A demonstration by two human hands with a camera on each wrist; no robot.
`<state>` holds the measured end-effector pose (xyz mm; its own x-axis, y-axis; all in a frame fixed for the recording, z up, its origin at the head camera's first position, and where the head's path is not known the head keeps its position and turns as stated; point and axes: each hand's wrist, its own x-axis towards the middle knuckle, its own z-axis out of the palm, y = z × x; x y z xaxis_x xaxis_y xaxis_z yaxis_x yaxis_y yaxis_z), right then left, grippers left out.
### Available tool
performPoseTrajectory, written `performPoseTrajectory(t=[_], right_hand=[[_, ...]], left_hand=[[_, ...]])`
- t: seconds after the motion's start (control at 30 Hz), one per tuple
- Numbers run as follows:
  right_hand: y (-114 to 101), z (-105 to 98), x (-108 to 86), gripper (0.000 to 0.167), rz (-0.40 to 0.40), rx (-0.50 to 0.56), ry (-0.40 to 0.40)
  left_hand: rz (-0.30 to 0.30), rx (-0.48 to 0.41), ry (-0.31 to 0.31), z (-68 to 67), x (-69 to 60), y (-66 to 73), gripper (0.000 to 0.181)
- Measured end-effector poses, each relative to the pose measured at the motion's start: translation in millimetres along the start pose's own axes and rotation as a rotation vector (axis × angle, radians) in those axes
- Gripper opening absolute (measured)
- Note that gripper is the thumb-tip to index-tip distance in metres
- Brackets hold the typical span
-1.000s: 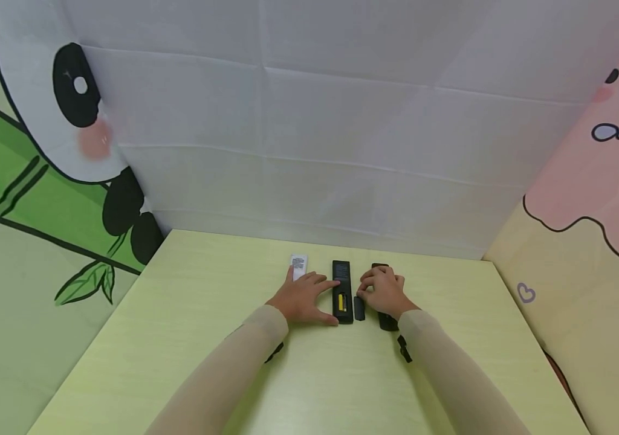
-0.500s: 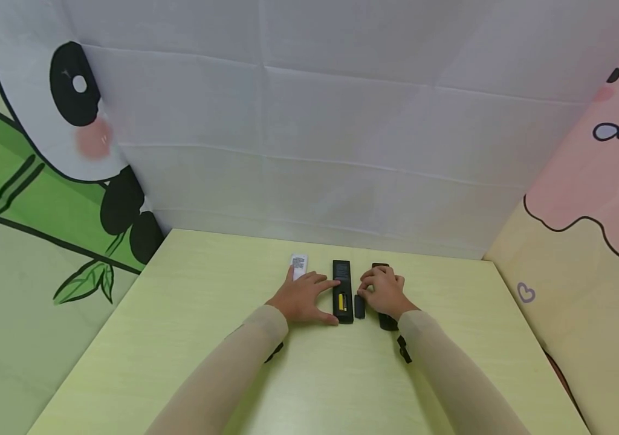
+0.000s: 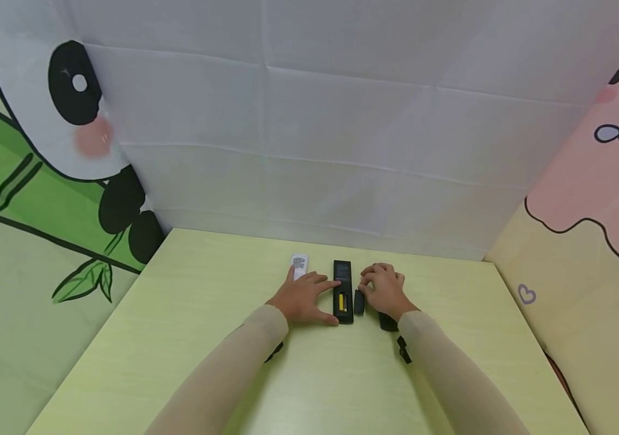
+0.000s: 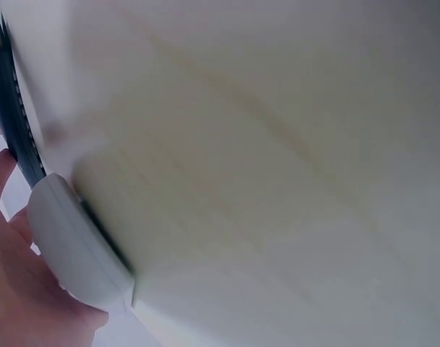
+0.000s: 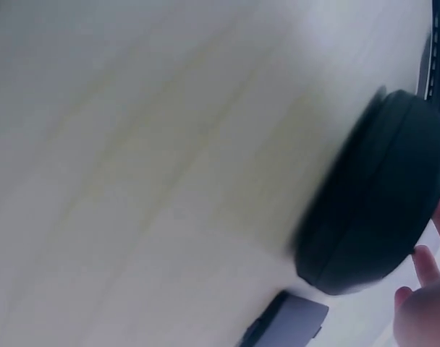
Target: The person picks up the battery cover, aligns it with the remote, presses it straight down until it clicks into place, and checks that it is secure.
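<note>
A black remote (image 3: 343, 272) lies face down with its battery bay uncovered and a yellow battery (image 3: 341, 302) inside. My left hand (image 3: 301, 300) is spread, a fingertip and the thumb against its left side. Under that hand lies a white remote (image 3: 299, 264). Just right of the bay, my right hand (image 3: 385, 291) pinches the far end of a small black cover (image 3: 359, 303). That hand hides most of another black remote (image 3: 388, 322). The left wrist view shows the white remote's end (image 4: 79, 249) beside the hand; the right wrist view, a large dark rounded end (image 5: 379, 195).
All of these sit near the back of a pale wooden table (image 3: 222, 260), before a white cloth backdrop (image 3: 315, 151). Printed walls stand at both sides. A small dark grey piece (image 5: 296, 322) shows low in the right wrist view; what it is I cannot tell.
The small cover has slid slightly away from me, along the black remote's side, with my right fingers. My right hand now hides the far end of the right remote. The left hand stays put.
</note>
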<state>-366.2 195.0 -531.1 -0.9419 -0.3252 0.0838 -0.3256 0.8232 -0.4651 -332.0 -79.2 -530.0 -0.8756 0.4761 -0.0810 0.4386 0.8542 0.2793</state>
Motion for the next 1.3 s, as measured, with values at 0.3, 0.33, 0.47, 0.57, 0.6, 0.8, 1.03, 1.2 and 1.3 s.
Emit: performPoseTrajectory(t=[0.3, 0.33, 0.47, 0.57, 0.6, 0.8, 1.03, 1.2, 1.3], right_hand=[[-5.6, -1.2, 2.0, 0.019, -0.03, 0.039, 0.037], [-6.8, -1.3, 2.0, 0.019, -0.035, 0.045, 0.038], [-8.0, 1.1, 3.6, 0.02, -0.051, 0.04, 0.045], [-8.3, 2.9, 4.8, 0.021, -0.048, 0.027, 0.042], [-8.6, 3.3, 5.1, 0.021, -0.045, 0.028, 0.04], [-10.0, 5.3, 6.0, 0.021, -0.047, 0.032, 0.038], [-12.7, 7.3, 7.2, 0.021, -0.064, 0.042, 0.055], [-16.6, 6.2, 6.0, 0.02, -0.074, 0.044, 0.053], [-17.4, 6.9, 5.7, 0.02, -0.086, 0.041, 0.054]], left_hand=[[-0.008, -0.002, -0.012, -0.1, 0.8, -0.2, 0.102], [-0.009, -0.001, -0.014, -0.6, 0.6, 0.1, 0.102], [-0.009, -0.002, -0.016, -1.3, 0.1, 0.2, 0.102], [-0.009, -0.001, -0.017, -0.4, 0.7, -0.7, 0.102], [-0.01, 0.0, -0.018, -0.1, 1.2, -1.1, 0.102], [-0.01, 0.007, -0.02, 1.7, 3.4, -2.8, 0.103], [-0.009, 0.004, -0.034, -1.1, 3.1, -1.7, 0.102], [-0.008, -0.001, -0.04, -2.6, 2.6, -0.6, 0.101], [-0.007, 0.001, -0.038, -1.6, 2.9, -1.1, 0.101]])
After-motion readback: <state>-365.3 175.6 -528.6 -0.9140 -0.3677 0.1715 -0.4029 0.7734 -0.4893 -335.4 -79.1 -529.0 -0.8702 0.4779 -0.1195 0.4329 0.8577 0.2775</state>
